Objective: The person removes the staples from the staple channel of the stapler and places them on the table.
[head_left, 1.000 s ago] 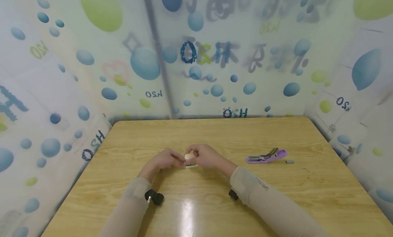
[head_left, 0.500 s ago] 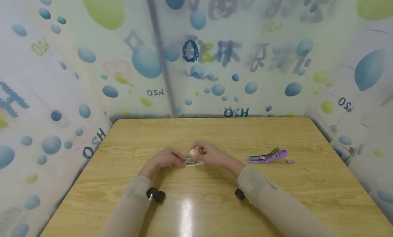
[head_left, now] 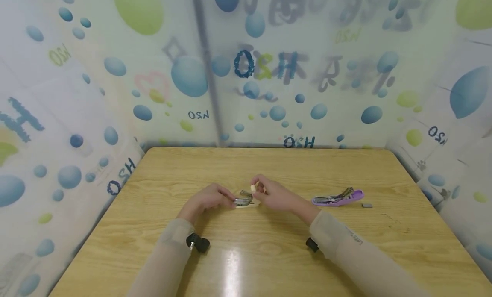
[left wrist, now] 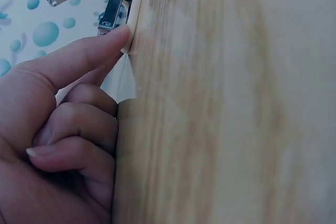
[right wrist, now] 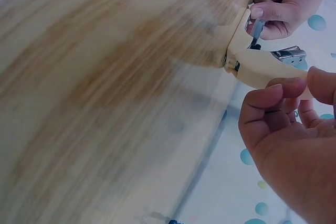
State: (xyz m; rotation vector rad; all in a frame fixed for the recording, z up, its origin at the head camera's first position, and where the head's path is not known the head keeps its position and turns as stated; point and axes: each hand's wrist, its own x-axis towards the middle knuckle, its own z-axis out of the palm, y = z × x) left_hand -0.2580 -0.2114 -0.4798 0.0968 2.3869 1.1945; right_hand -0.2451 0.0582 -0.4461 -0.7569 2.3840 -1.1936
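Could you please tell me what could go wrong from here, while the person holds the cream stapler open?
The left grip pinches only one end of the cream stapler, so it might slip. The right grip holds the raised arm; opening it further could strain the hinge. The small grey piece lies loose beside the purple stapler and could perhaps get knocked away.

The left forearm (head_left: 166,251) and right forearm (head_left: 351,248) are slanting inward, the left grip (head_left: 211,198) is pinching with three fingers (left wrist: 86,124) curled inward, and the right grip (head_left: 276,196) is pinching between thumb (right wrist: 323,85) and fingertips (right wrist: 266,96).
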